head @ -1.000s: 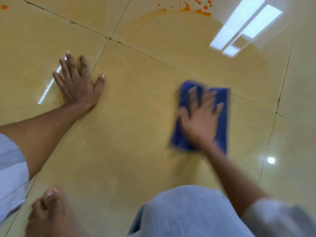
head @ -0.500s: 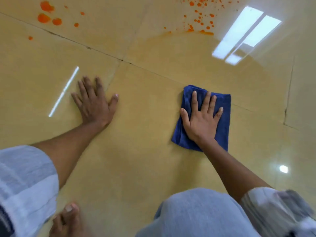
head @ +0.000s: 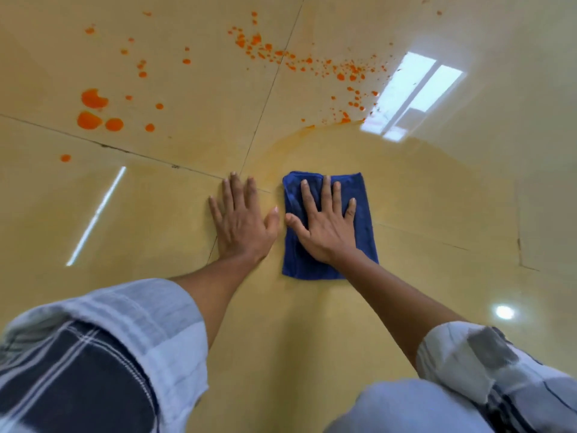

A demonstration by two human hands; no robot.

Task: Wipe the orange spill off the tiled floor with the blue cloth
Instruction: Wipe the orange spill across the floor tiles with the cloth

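A folded blue cloth lies flat on the glossy yellow tiled floor. My right hand presses down on it, palm flat and fingers spread. My left hand rests flat on the bare tile just left of the cloth, its thumb close to my right thumb. Orange spill drops sit at the far left, and a band of small orange splatters stretches across the far tiles. A faint orange smear arc curves beyond the cloth.
Dark grout lines cross the floor. A bright window reflection shines at the far right, a light streak at the left. My knee in grey cloth and checked sleeves fill the bottom of the view.
My head has tilted up, so more spill shows. The cloth and my right hand have slid left and now lie close beside my left hand.
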